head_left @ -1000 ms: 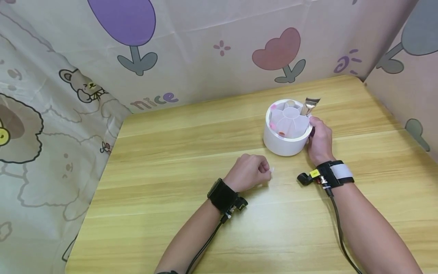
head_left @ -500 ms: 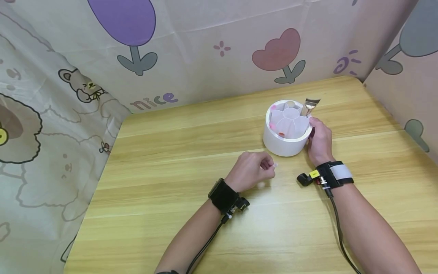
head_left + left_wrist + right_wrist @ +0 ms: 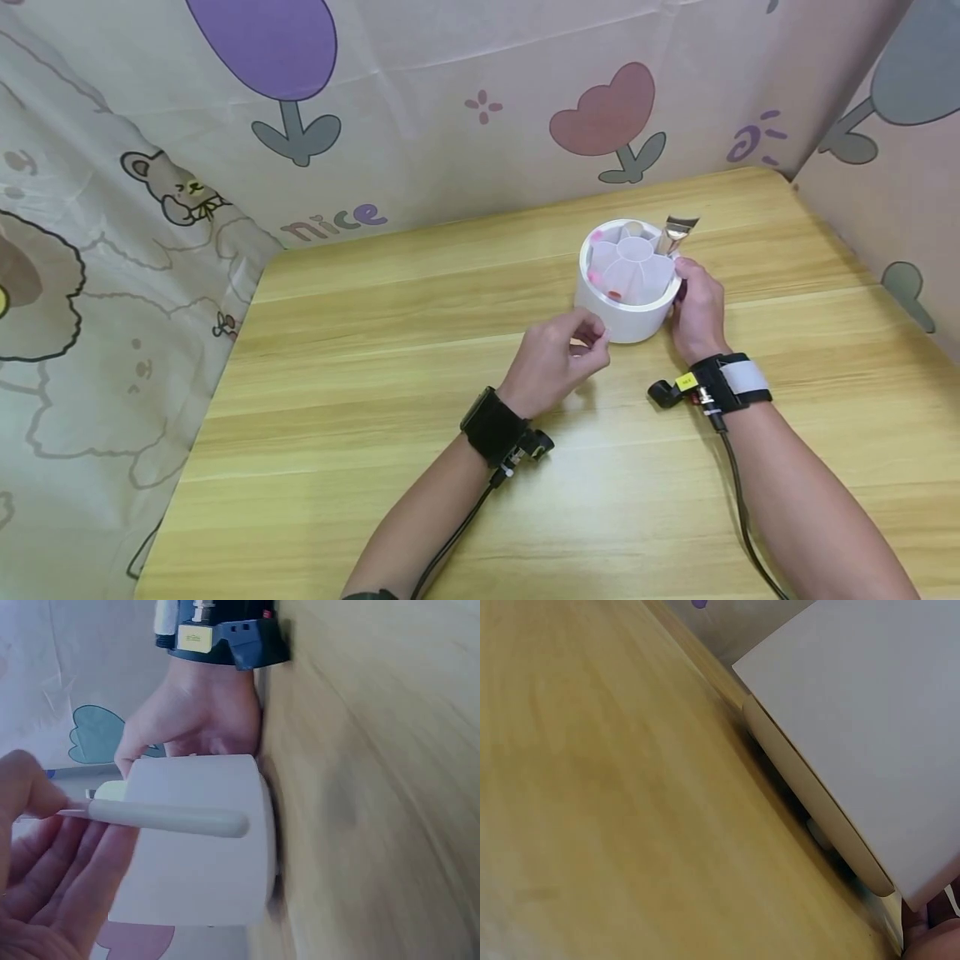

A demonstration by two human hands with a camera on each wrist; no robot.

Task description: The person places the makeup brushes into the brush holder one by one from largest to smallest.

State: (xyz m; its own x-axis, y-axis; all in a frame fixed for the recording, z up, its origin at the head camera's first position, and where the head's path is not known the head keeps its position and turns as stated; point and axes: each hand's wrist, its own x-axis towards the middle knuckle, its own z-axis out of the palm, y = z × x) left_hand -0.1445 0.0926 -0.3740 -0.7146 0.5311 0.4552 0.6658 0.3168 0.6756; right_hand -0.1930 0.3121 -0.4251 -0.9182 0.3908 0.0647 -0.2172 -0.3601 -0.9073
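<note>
A round white desk organizer point(image 3: 636, 323) stands on the table, its top split into petal-shaped compartments. My right hand point(image 3: 697, 308) holds its right side, with the fingers partly hidden by the wall. In front of the organizer, my left hand point(image 3: 558, 358) pinches a slim white stick point(image 3: 169, 817) with a rounded end. In the left wrist view the stick overlaps the organizer's white wall, and its other end is hidden in the fingers. A flat brush point(image 3: 677, 235) with a shiny metal neck sticks up from the organizer's right side, and pink and red bits show in other compartments.
The wood-grain table point(image 3: 360, 375) stretches left and toward me. Behind it hangs a printed cloth point(image 3: 450, 158), with further cloth at both sides. A cable point(image 3: 738, 500) runs along the right forearm, another point(image 3: 457, 533) along the left. Under the organizer a low base point(image 3: 817, 802) shows.
My left hand has shifted a little up and to the right, closer to the organizer, still pinching the white stick. The right hand and the organizer stay in place.
</note>
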